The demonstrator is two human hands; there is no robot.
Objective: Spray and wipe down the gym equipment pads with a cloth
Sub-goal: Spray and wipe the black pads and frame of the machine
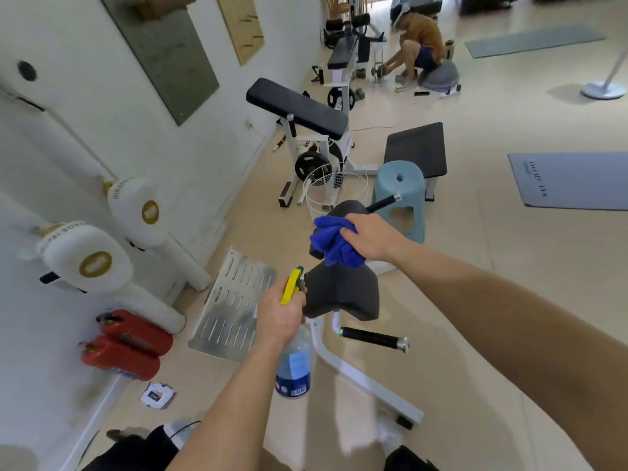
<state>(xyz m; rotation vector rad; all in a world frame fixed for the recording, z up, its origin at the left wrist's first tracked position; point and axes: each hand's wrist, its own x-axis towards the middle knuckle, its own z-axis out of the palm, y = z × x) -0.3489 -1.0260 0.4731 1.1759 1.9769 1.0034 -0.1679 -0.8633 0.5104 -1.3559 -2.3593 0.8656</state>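
Note:
A dark grey seat pad (343, 294) on a white frame stands in front of me, with a second dark pad (346, 210) just beyond it. My right hand (368, 237) grips a bunched blue cloth (331, 241) and presses it between the two pads. My left hand (280, 316) holds a clear spray bottle (294, 367) by its neck, fingers around the yellow and green trigger head (292, 283), whose nozzle sits close to the near pad's left edge.
A black padded bench (297, 107) and a flat black pad (416, 149) stand farther back, near a blue stool (399, 192) and a white wire basket (334, 190). Black handles (372, 338) stick out beside the seat. Red canisters (129, 345), a metal plate (234, 304). A person (419, 45) crouches far off.

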